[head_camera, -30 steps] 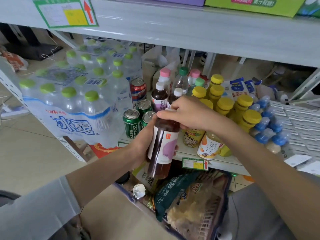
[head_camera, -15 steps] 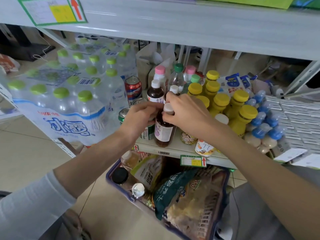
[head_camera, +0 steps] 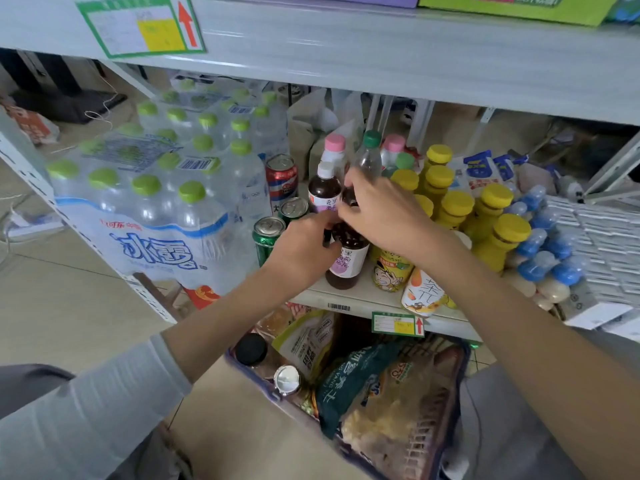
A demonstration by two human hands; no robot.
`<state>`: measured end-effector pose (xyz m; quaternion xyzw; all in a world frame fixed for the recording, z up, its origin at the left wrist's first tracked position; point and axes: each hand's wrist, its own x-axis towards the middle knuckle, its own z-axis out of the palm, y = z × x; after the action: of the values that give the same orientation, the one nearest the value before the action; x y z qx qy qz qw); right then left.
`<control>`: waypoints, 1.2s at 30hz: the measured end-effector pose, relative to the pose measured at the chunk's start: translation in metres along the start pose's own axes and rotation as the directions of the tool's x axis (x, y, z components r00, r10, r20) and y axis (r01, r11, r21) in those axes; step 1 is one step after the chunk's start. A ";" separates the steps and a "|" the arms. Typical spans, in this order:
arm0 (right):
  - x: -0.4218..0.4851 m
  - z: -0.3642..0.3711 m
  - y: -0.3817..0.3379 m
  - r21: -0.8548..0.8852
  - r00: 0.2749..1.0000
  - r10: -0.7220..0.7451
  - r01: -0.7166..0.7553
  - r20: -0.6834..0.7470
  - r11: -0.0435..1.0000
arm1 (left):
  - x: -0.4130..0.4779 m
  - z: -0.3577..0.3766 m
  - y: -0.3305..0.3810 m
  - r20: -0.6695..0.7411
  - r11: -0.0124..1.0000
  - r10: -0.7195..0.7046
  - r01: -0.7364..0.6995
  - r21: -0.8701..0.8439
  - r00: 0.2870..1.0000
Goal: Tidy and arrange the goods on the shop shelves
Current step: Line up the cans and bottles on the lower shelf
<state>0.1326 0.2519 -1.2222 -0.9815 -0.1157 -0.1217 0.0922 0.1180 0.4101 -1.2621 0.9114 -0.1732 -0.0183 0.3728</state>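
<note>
I record the dark bottle standing upright at the front edge of the lower shelf. The left hand wraps its shoulder from 9 o'clock. The right hand grasps its top from 1 o'clock, hiding the cap. Counted nearby: one second dark bottle at 11 o'clock, two green cans, one red can, and two pink caps.

Cap of dark bottle beneath left hand and right hand; green box past top edge
</note>
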 end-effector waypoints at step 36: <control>0.041 0.019 0.005 0.150 0.811 0.352 -0.319 -0.468 0.936 | 0.001 -0.004 -0.008 0.048 1.000 -0.021 0.022 -0.018 0.999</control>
<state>0.1771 0.2591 -1.2299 -0.9201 0.0824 -0.3431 0.1701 0.1220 0.4176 -1.2649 0.9091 -0.1721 -0.0459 0.3766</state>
